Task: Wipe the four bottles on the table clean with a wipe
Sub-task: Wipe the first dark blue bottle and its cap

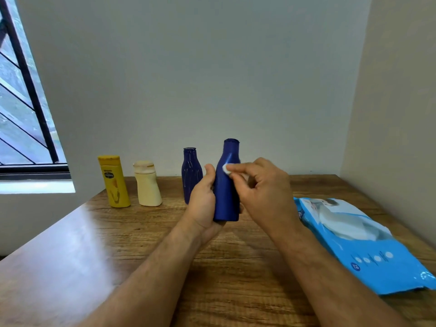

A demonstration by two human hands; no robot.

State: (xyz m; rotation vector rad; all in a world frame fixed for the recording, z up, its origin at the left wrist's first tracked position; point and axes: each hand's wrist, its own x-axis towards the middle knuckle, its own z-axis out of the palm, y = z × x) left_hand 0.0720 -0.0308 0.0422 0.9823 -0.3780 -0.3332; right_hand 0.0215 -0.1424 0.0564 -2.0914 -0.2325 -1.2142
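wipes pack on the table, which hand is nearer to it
Right. The right hand is beside the blue wipes pack, pressing a small wipe on the held blue bottle. The left hand holds that bottle from its far side.

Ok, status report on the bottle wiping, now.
Left hand gripping blue bottle, lifted upright. Right hand pressing wipe on its shoulder. Three bottles standing behind on the table. Nothing in the way.
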